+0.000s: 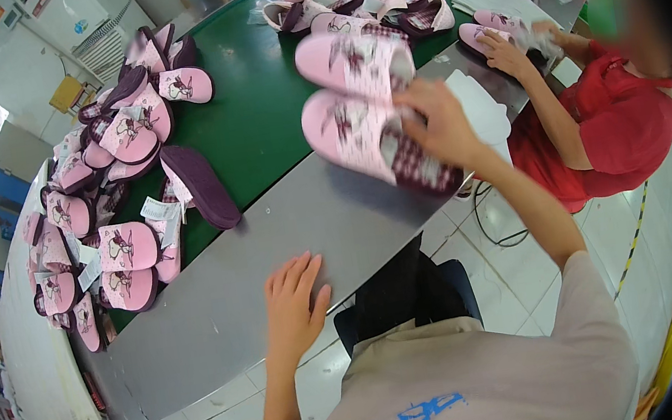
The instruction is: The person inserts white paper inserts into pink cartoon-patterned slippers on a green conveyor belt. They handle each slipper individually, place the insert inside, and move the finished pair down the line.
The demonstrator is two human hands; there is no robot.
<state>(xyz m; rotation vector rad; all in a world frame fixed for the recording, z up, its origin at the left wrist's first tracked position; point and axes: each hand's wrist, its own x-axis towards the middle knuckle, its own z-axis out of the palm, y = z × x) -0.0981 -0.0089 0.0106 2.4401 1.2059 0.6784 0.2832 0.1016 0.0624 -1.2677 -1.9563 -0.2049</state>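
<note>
My right hand (pixel 442 128) grips a pair of pink slippers (pixel 348 126) with a printed figure on the uppers and a dark checked lining. Its fingers reach into the openings, and the pair is held side by side over the grey metal table edge (pixel 287 225), slightly blurred. On that metal strip, nearer to me, my left hand (pixel 296 301) rests flat with fingers stretched and thumb apart, holding nothing. Left of it lies another pink pair (pixel 129 254) with white tags. A slipper with its dark purple sole (pixel 201 186) turned up leans beside that heap.
A green belt surface (pixel 251 127) runs along the middle. Slippers are heaped at its left (pixel 128 136) and far end (pixel 358 0). At right, a co-worker in red (pixel 606 112) handles another pink pair (pixel 492 33) near white sheets (pixel 500 2). A stool (pixel 456 279) is under me.
</note>
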